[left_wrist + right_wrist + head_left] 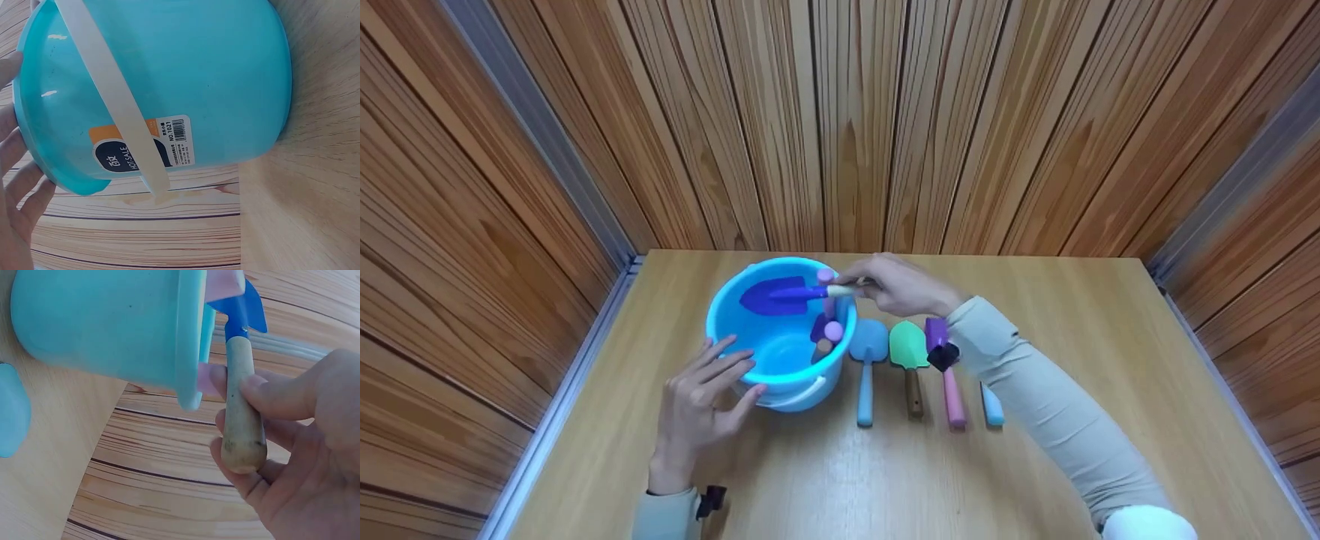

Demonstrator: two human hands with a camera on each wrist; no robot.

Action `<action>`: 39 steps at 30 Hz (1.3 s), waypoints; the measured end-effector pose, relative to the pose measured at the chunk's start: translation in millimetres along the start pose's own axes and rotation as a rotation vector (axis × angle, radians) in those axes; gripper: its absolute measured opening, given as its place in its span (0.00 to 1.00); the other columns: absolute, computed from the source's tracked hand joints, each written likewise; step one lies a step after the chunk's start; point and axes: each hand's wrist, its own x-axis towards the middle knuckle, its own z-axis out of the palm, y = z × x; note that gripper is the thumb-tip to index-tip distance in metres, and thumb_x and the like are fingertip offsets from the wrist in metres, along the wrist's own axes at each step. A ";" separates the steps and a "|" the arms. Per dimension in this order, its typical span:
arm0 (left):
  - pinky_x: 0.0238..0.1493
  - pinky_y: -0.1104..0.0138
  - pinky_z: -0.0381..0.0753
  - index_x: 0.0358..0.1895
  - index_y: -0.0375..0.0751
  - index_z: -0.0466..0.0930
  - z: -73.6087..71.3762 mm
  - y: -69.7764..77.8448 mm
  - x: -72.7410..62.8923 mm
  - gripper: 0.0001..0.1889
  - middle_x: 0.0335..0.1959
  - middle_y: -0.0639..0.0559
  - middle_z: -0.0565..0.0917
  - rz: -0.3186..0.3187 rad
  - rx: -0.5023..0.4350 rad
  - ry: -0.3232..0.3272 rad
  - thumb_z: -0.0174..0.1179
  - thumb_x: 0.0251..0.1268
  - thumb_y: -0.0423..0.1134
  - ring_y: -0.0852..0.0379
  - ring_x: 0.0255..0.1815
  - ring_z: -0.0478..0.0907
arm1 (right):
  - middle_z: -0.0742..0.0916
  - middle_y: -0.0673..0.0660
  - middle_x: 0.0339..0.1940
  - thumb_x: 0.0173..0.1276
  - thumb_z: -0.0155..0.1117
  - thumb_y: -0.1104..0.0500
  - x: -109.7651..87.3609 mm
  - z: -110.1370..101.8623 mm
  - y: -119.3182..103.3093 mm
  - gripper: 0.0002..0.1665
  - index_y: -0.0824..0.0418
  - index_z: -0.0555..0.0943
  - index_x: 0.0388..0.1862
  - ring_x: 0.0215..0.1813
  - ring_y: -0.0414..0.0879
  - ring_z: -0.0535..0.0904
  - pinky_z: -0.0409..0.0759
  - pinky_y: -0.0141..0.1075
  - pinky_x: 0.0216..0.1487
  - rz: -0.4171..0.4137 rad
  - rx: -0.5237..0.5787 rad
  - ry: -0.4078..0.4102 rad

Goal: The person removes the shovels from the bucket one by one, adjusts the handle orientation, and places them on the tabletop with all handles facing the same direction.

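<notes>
Fingers spread and nearly straight, the left hand (701,397) touches the near-left rim of a light-blue bucket (727,315), which stands toward the far edge of the counter (840,484), left of its middle. Tool handles (833,331) show inside by its right wall. At the right rim, the right hand (896,285) pinches the wooden grip of a dark-blue trowel (795,293), blade above the opening. Beyond lie a blue shovel (866,382), green trowel (909,346), pink-handled purple tool (952,394) and half-hidden blue handle (992,406).
</notes>
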 end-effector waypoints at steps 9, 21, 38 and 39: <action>0.66 0.43 0.82 0.54 0.45 0.93 -1.2 0.0 -0.2 0.25 0.53 0.51 0.93 0.010 -0.001 0.003 0.83 0.50 0.46 0.44 0.65 0.87 | 0.91 0.56 0.57 0.80 0.64 0.63 -33.2 -3.2 10.7 0.19 0.56 0.86 0.67 0.48 0.52 0.85 0.87 0.39 0.46 0.139 0.228 0.059; 0.70 0.47 0.79 0.56 0.46 0.93 0.3 3.1 -1.3 0.27 0.54 0.53 0.93 -0.014 -0.019 0.004 0.84 0.48 0.44 0.45 0.66 0.86 | 0.89 0.64 0.58 0.74 0.74 0.57 -82.6 7.9 20.1 0.27 0.58 0.83 0.69 0.52 0.56 0.88 0.88 0.46 0.54 0.195 0.439 0.163; 0.69 0.44 0.80 0.56 0.46 0.93 -0.4 2.1 -1.7 0.26 0.55 0.53 0.93 -0.028 -0.022 -0.001 0.84 0.49 0.44 0.46 0.67 0.85 | 0.86 0.63 0.62 0.81 0.62 0.64 -163.1 39.9 69.5 0.32 0.75 0.68 0.78 0.54 0.51 0.91 0.93 0.42 0.52 0.243 0.741 0.262; 0.68 0.43 0.80 0.55 0.46 0.93 -0.6 2.4 -2.3 0.26 0.54 0.53 0.93 -0.031 -0.024 -0.002 0.84 0.49 0.44 0.45 0.67 0.85 | 0.85 0.63 0.63 0.81 0.63 0.63 -167.8 41.6 72.1 0.32 0.75 0.68 0.78 0.54 0.50 0.91 0.93 0.42 0.52 0.270 0.735 0.275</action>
